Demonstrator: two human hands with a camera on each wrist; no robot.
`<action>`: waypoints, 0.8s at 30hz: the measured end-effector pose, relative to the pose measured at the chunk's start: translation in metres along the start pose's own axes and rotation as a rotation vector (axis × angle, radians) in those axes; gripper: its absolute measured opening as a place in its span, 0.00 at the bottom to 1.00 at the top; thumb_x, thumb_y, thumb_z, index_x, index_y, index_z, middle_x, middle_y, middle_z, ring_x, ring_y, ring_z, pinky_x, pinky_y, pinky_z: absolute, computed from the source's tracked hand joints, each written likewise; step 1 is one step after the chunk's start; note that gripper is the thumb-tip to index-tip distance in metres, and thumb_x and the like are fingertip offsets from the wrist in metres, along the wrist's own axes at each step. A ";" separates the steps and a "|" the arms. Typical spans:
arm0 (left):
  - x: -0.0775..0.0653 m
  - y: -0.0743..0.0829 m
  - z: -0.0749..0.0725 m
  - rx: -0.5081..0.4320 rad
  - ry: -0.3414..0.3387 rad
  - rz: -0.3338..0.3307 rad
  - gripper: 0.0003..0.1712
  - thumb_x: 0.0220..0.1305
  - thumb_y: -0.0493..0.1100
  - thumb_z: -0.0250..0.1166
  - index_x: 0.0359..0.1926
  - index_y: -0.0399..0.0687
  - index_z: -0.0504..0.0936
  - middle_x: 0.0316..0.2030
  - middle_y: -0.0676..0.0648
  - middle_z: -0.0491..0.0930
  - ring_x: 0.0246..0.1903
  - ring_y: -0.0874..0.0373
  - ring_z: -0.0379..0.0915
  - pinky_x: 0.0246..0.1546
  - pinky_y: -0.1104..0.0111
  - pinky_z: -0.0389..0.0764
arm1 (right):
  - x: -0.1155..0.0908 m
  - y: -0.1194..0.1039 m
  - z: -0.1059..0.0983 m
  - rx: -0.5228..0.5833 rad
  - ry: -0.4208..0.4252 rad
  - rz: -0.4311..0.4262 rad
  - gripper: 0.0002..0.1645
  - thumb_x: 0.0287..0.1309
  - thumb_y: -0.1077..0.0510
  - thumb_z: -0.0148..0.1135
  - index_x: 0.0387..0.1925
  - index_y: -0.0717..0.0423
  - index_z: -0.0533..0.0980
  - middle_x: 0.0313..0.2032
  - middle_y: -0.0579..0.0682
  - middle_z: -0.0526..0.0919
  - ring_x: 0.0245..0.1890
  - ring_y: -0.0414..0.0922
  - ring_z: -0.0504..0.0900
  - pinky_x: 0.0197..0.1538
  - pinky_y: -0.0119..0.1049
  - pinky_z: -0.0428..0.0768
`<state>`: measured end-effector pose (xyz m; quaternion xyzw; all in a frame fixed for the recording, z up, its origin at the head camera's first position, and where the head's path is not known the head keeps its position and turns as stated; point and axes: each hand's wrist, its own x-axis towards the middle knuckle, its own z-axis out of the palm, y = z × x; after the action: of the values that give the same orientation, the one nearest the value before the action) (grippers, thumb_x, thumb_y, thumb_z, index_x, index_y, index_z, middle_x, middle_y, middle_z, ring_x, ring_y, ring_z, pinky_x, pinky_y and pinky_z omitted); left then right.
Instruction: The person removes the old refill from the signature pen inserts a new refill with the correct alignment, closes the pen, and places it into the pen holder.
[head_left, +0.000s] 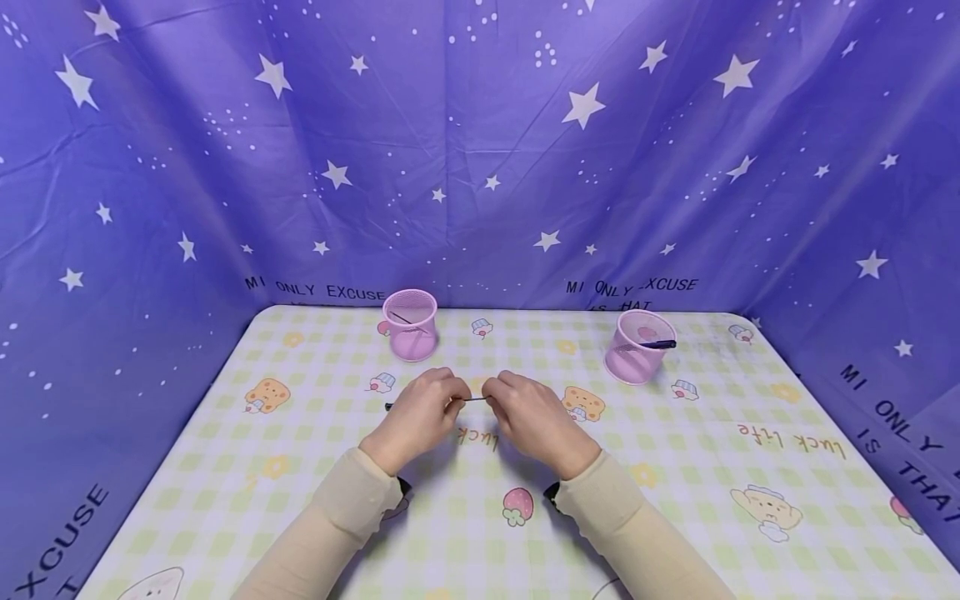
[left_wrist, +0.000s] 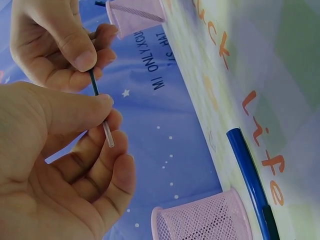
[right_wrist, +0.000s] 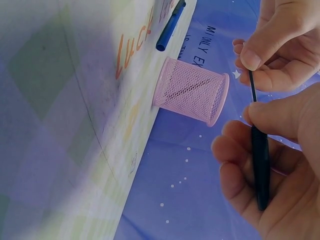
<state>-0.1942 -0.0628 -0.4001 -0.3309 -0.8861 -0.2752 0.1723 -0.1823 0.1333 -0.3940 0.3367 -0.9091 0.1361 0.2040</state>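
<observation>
Over the middle of the table, my left hand (head_left: 420, 412) and right hand (head_left: 536, 421) are close together, with a thin pen refill (head_left: 477, 399) stretched between them. In the left wrist view, my left thumb and fingers pinch the refill near its clear end (left_wrist: 109, 136). My right hand grips a dark tapered pen section (right_wrist: 260, 167), from which the refill's dark rod (right_wrist: 252, 86) runs toward the left fingertips. On the table beyond my left hand lies a blue pen barrel (left_wrist: 250, 177), mostly hidden by that hand in the head view.
A pink mesh cup (head_left: 414, 343) at the back left has a thin dark rod inside. Another pink mesh cup (head_left: 630, 358) stands at the back right, with a dark pen (head_left: 658, 344) leaning over its rim. A purple star-printed curtain (head_left: 450, 167) surrounds the checked tabletop (head_left: 697, 542).
</observation>
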 end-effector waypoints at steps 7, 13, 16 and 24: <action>0.000 -0.001 -0.001 -0.003 -0.004 -0.009 0.09 0.51 0.28 0.66 0.31 0.46 0.85 0.28 0.52 0.79 0.31 0.60 0.74 0.37 0.67 0.77 | 0.000 0.000 -0.001 -0.004 -0.002 0.009 0.05 0.60 0.64 0.59 0.32 0.50 0.75 0.24 0.42 0.70 0.24 0.38 0.70 0.28 0.34 0.72; 0.000 -0.002 -0.001 0.006 -0.012 -0.024 0.10 0.51 0.28 0.66 0.31 0.47 0.85 0.29 0.53 0.79 0.31 0.61 0.74 0.37 0.68 0.77 | 0.000 0.000 -0.001 0.000 -0.004 0.012 0.04 0.61 0.64 0.58 0.33 0.52 0.76 0.24 0.42 0.70 0.23 0.38 0.69 0.28 0.34 0.72; -0.001 -0.002 -0.002 0.004 -0.016 -0.028 0.10 0.51 0.28 0.66 0.31 0.46 0.85 0.28 0.53 0.78 0.31 0.60 0.74 0.37 0.68 0.77 | 0.000 0.000 0.000 0.002 -0.006 0.017 0.04 0.61 0.64 0.58 0.33 0.52 0.77 0.24 0.42 0.70 0.23 0.38 0.68 0.28 0.34 0.72; 0.000 -0.002 -0.004 0.007 -0.028 -0.036 0.10 0.51 0.28 0.66 0.31 0.47 0.85 0.29 0.53 0.79 0.32 0.60 0.74 0.38 0.67 0.77 | 0.000 0.000 -0.001 0.008 -0.005 0.031 0.04 0.60 0.64 0.58 0.33 0.52 0.78 0.24 0.42 0.70 0.23 0.38 0.69 0.28 0.34 0.73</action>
<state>-0.1954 -0.0670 -0.3975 -0.3179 -0.8952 -0.2706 0.1561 -0.1819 0.1336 -0.3928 0.3235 -0.9143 0.1418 0.1981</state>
